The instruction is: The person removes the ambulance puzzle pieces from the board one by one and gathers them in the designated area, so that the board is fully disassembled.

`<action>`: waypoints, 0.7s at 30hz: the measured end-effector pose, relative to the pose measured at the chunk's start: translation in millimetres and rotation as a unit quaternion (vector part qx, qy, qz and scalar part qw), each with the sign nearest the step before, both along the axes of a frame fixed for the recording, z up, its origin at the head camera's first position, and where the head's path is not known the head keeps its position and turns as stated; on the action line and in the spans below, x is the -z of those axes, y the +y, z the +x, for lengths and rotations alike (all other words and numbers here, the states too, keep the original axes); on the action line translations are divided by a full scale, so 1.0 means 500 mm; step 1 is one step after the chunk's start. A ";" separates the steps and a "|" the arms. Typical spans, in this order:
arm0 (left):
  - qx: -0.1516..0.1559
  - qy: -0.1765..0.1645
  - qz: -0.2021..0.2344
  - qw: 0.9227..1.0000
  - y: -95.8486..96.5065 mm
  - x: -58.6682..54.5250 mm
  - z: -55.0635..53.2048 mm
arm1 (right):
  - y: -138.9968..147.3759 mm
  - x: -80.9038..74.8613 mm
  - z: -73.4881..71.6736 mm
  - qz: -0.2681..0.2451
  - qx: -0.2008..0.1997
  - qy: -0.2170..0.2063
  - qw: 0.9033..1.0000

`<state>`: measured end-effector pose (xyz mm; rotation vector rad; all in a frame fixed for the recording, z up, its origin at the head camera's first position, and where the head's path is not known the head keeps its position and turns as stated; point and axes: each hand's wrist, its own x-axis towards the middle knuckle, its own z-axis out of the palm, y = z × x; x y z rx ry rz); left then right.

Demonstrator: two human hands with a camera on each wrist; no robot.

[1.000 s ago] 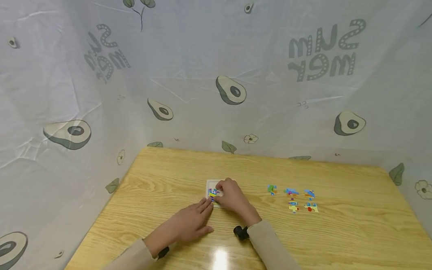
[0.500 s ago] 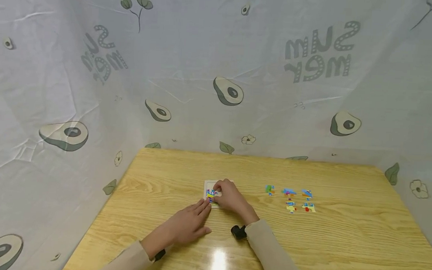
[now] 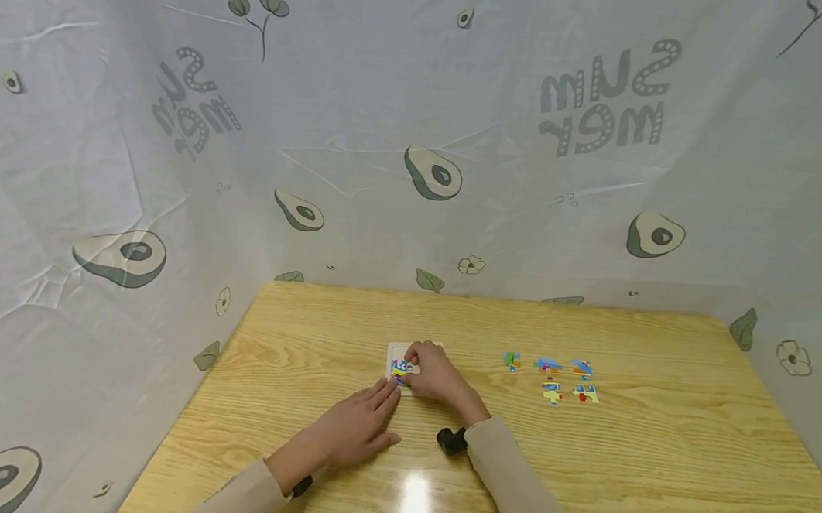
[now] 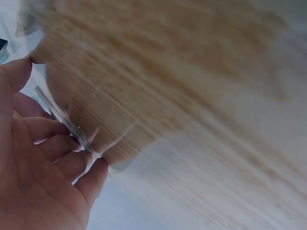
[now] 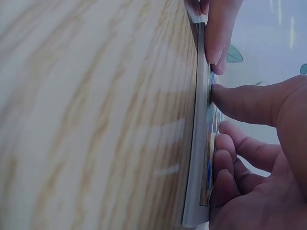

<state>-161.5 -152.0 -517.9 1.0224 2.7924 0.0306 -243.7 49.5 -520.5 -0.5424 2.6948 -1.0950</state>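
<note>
A jigsaw puzzle in a pale square frame (image 3: pixel 437 345) lies on the table, its lower left filled with brightly coloured pieces (image 3: pixel 400 368). My left hand (image 3: pixel 356 428) lies flat with its straight fingertips on the frame's near left corner. Over the frame's right part bends my right hand (image 3: pixel 440 373), its thumb (image 5: pixel 240 101) and curled fingers down on the coloured surface around a puzzle piece. In the right wrist view the frame's edge (image 5: pixel 195 182) shows side-on, and the piece at the fingertips is mostly hidden. My left hand (image 4: pixel 48 167) touches the frame's edge in the left wrist view.
Several loose puzzle pieces lie right of the frame: a green one (image 3: pixel 512 360), blue ones (image 3: pixel 549 364) and yellow-red ones (image 3: pixel 586 393). The wooden table (image 3: pixel 652 455) meets a pale curtain (image 3: pixel 361 145) at the back and left.
The whole head view has shifted slightly left. Both hands stay at the frame in nearly the same pose, and the loose pieces have not moved on the table.
</note>
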 end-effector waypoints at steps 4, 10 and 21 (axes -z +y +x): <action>-0.005 -0.005 0.003 1.000 0.001 -0.001 0.003 | 0.001 0.000 0.003 -0.010 0.000 -0.001 1.000; -0.009 -0.012 0.009 1.000 0.003 -0.002 0.006 | 0.001 -0.001 0.007 -0.024 0.004 -0.015 1.000; -0.001 0.002 0.000 1.000 0.007 -0.006 0.001 | 0.003 0.005 0.003 -0.059 0.007 -0.012 0.998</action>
